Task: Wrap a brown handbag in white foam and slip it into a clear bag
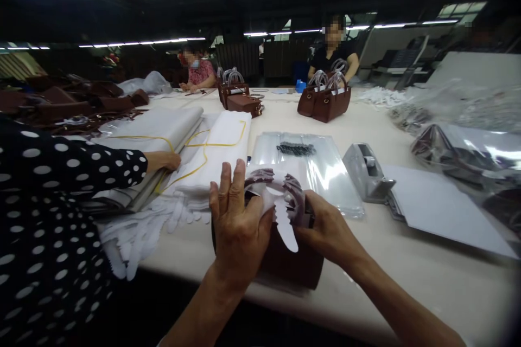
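A dark brown handbag (293, 265) stands at the table's near edge, its plastic-wrapped handles (299, 195) upright. Against the handles lies a white strip with a scalloped edge (285, 227), hanging down over the bag's front. My left hand (240, 227) is at the bag's left side; its thumb and forefinger pinch white material by the handles, while the other fingers point up. On the right, my right hand (329, 222) grips the bag's upper edge beside the handle, thumb in front and fingers mostly hidden.
Clear plastic bags (325, 173), a tape dispenser (366, 173) and white sheets (443, 206) lie beyond and right. A co-worker's polka-dot sleeve (73, 160) reaches over stacked white sheets (163, 124) at left. Loose scalloped strips (138, 236) lie nearby. Finished-looking brown handbags (329, 103) stand farther back.
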`<state>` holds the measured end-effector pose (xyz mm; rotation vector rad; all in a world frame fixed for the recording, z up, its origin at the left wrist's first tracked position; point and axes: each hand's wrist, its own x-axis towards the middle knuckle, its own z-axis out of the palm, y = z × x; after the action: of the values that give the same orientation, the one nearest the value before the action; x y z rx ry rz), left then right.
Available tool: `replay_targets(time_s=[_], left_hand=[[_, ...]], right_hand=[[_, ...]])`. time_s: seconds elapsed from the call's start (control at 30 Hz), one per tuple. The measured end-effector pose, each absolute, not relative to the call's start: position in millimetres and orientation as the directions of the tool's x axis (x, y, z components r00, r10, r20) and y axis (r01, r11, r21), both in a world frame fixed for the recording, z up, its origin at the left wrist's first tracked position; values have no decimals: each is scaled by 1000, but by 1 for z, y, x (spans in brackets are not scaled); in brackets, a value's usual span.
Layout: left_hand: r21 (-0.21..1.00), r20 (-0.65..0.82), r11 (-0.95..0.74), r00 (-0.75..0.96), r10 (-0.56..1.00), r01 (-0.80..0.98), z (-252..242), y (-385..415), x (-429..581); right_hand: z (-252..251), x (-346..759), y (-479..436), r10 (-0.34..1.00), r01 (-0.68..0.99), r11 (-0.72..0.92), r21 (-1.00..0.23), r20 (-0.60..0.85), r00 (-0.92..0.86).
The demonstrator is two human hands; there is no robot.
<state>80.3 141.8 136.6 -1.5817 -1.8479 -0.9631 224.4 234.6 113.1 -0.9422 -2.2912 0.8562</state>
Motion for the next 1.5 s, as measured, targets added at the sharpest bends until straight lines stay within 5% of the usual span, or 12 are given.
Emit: replay_targets(time_s=[0.2,0.37,0.67,0.9,1.03,1.17,1.37,1.5], left_hand=[[124,801,133,-178,572,983,115,148,92],[-39,813,-58,65,579,998,90,139,91],[63,808,-72,-9,589,995,109,35,83],[39,757,-168,80,648,985,58,-14,78],[131,748,-214,45,663,968,15,-5,85],[252,806,-186,-100,583,950,-3,36,85],[281,834,-176,-149,531,943,-6,63,68],[169,758,-188,-5,652,967,-31,63,66]], right_hand=[[106,223,231,778,434,557,-708,262,-571],[104,221,239,799,405,522,-751,263,-542],[100,218,247,849,456,468,-757,241,-471],[90,215,244,885,474,437,-764,271,-380],[82,213,249,883,466,468,-751,379,-275],[84,211,269,824,410,538,-737,357,-440],[91,210,297,830,428,484,-763,246,-500],[87,207,309,846,433,436,-789,196,-495]])
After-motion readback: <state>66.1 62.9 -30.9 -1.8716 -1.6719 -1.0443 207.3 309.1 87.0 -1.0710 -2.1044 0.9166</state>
